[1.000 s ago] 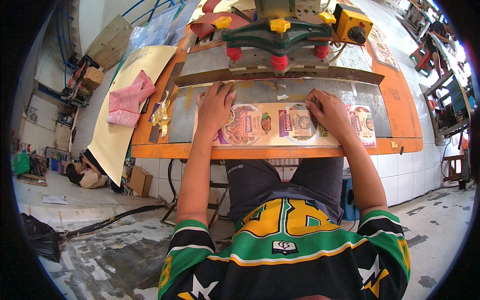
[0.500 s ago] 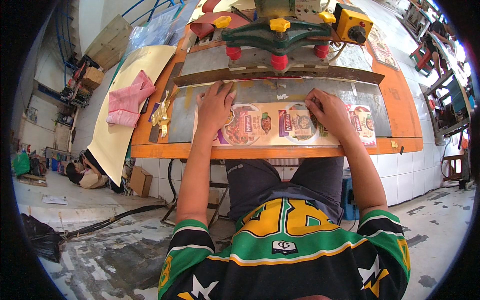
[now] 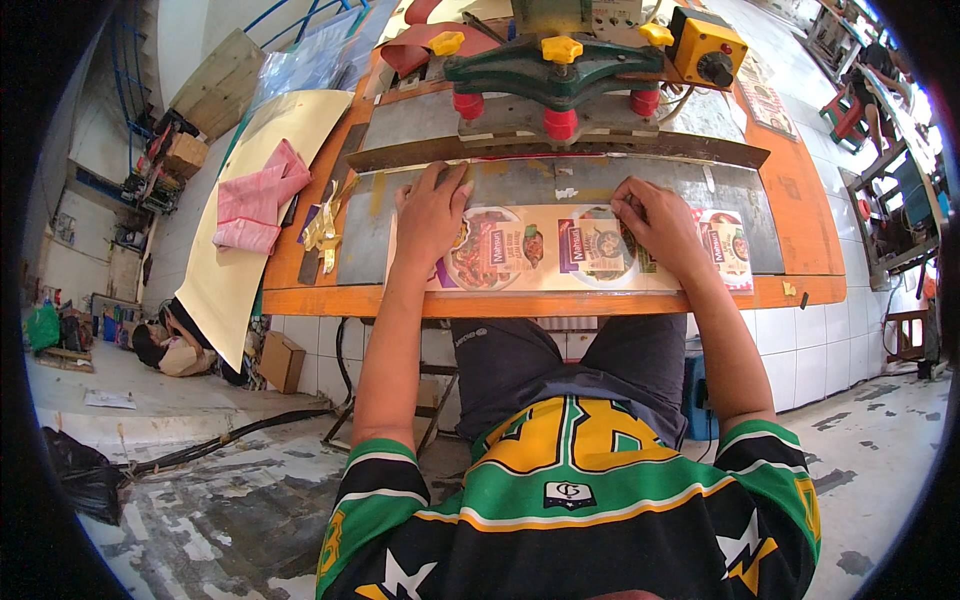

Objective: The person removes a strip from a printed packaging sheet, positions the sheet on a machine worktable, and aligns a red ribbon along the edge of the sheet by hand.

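A long printed sheet [image 3: 548, 250], cream with pictures of food dishes, lies along the near edge of a grey metal plate [image 3: 520, 188]. On its left end rests my left hand [image 3: 436, 212], open, the fingers stretched away from me toward the long metal bar [image 3: 610, 150]. Over the right part of the sheet is my right hand [image 3: 658, 228], its fingers bent and pressed together at the sheet's far edge. What those fingertips hold, if anything, is hidden. Beyond the bar stands a green press head [image 3: 560, 72] with red feet and yellow star knobs.
A yellow control box [image 3: 708, 50] with a black dial is at the press's right. To the left lie gold foil scraps [image 3: 322, 238] and a pink cloth [image 3: 262, 200] on a large cream sheet [image 3: 218, 290]. The wooden table edge [image 3: 560, 303] runs before me.
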